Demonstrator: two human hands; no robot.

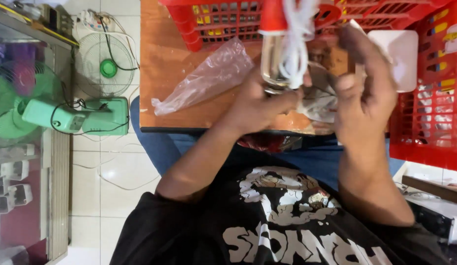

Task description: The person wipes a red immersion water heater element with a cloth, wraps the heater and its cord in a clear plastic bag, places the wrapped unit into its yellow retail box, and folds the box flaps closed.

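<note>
My left hand (pixel 258 105) grips a shiny metal cylinder with a red top (pixel 271 54), held upright over the wooden table's near edge. A coiled white cord (pixel 295 44) hangs against the cylinder. Just right of the cord, my right hand (pixel 366 93) is raised with its fingers apart and slightly curled, and nothing shows in its grasp. Crumpled clear plastic wrap (pixel 319 105) lies between and below the two hands.
A clear plastic bag (pixel 209 81) lies on the wooden table (pixel 162 59). Red plastic baskets stand at the back (pixel 223 22) and at the right (pixel 430 108), near a white box (pixel 403 51). A green fan (pixel 76 118), a white fan (pixel 107 64) and a glass cabinet (pixel 17 162) are at the left.
</note>
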